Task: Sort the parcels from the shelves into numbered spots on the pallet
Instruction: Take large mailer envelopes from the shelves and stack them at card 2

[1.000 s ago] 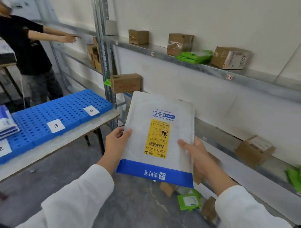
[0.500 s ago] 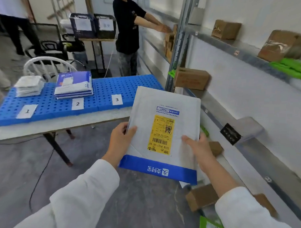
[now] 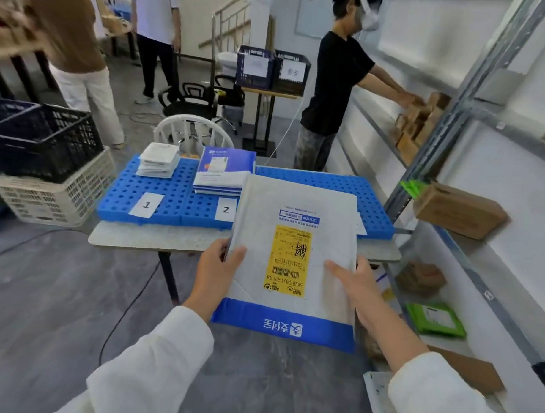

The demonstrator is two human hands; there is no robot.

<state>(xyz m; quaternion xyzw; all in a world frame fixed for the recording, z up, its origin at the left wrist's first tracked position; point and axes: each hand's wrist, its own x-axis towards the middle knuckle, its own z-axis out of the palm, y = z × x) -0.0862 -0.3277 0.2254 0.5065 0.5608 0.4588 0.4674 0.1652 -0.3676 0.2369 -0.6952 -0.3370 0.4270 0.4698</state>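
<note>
Mailer [image 3: 294, 262]: held before the pallet [image 3: 172, 199], long axis pointing away, blue band nearest, label upside down.
Left hand [image 3: 214, 275]: grips left edge, thumb on top.
Right hand [image 3: 352, 280]: grips right edge; fingers beneath hidden, probably curled.

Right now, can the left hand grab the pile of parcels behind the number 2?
Probably not: the left hand grips the white mailer, and the pile sits farther back on the blue pallet.
</note>
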